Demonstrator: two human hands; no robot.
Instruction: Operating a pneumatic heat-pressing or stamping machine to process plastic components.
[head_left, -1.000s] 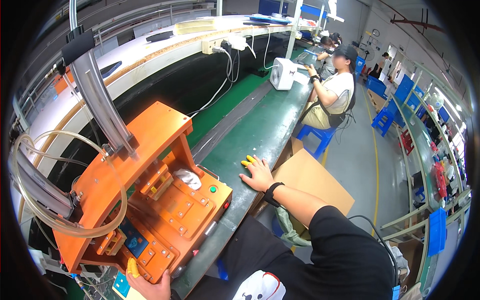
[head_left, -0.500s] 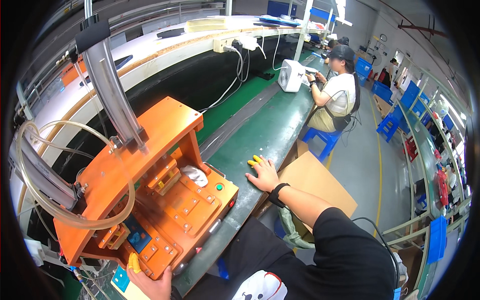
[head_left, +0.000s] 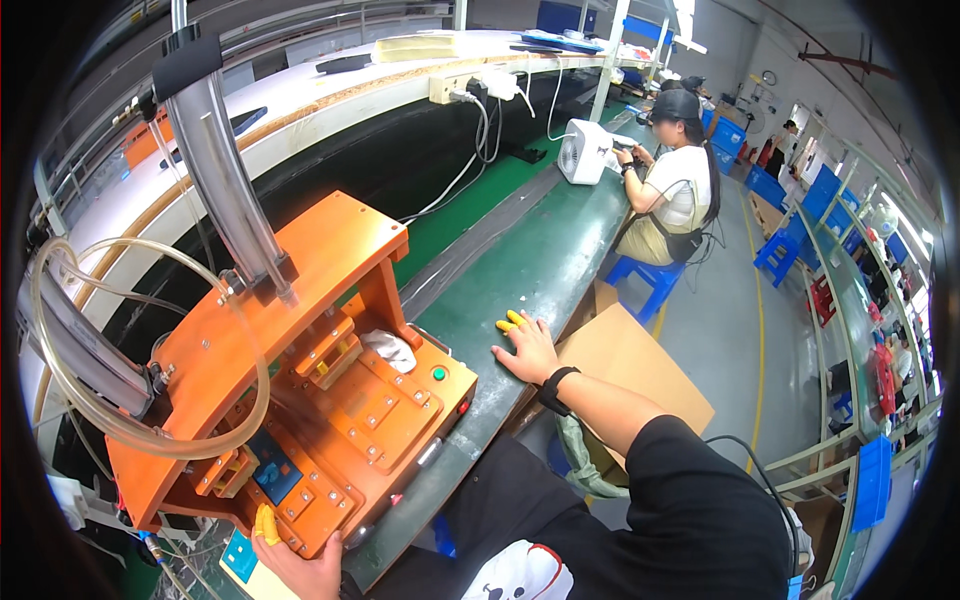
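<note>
An orange press machine point(head_left: 330, 400) with clear hoses stands on the green workbench point(head_left: 520, 270) in front of me. A white part point(head_left: 390, 348) lies inside its opening. My left hand point(head_left: 295, 565), with a yellow finger cot, grips the machine's lower front corner. Flat on the bench to the right of the machine rests my right hand point(head_left: 525, 348), fingers spread, yellow cots on two fingertips and a black band on the wrist. It holds nothing.
A brown cardboard box point(head_left: 630, 370) sits beside the bench at my right. Farther along the bench a seated person point(head_left: 675, 190) works next to a small white fan point(head_left: 583, 150). Blue stools and bins line the aisle on the right.
The view has shifted slightly, so the machine sits more central. My right hand has stayed flat on the bench and my left hand stays on the machine's corner.
</note>
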